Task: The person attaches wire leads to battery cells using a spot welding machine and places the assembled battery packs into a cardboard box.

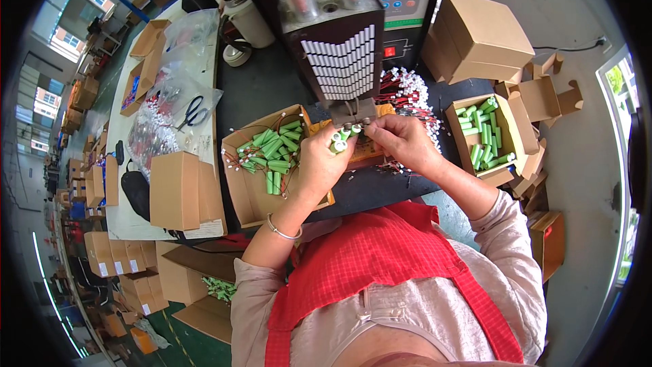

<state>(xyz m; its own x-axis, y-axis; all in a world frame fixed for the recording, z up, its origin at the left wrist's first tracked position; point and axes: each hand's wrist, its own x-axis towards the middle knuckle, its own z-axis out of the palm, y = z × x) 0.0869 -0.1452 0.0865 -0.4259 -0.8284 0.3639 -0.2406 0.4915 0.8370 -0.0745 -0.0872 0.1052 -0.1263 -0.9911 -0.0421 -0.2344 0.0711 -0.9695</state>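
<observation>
My left hand is closed around several green battery cells, with their round ends showing. It holds them just under the dark metal tip block of a spot-welding machine. Beside them, the thumb and fingers of my right hand are pinched together close to the block. What that pinch holds is too small to make out. To the left, an open cardboard box contains green cells with thin red and black leads. Plain green cells fill a smaller box on the right.
White-plugged wire leads lie heaped right of the machine. A closed carton stands behind the right box. On the white table at left are scissors, plastic bags and a carton. A metal flask stands at the back.
</observation>
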